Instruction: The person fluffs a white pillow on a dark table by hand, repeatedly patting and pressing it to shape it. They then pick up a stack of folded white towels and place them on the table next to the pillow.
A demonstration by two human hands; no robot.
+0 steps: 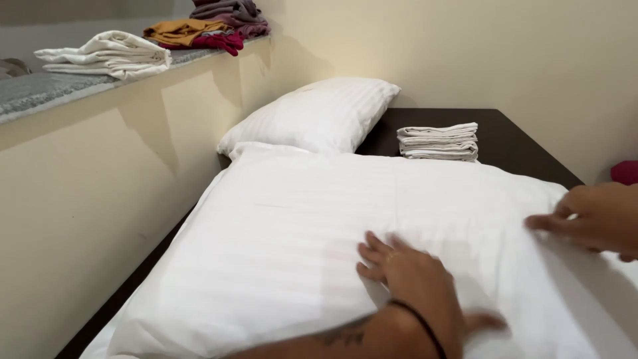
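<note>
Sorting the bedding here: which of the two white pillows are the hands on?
The large near pillow: left hand flat on it, right hand at its edge. The far pillow by the wall lies untouched.

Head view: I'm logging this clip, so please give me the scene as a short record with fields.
Surface: dark table against a beige wall
Left hand: left hand flat on the large white pillow, fingers spread
Right hand: right hand at the pillow's right edge, fingertips on the fabric
Behind: second white pillow; folded white linen stack
Ledge: white cloth pile, mustard, red and purple clothes
</note>
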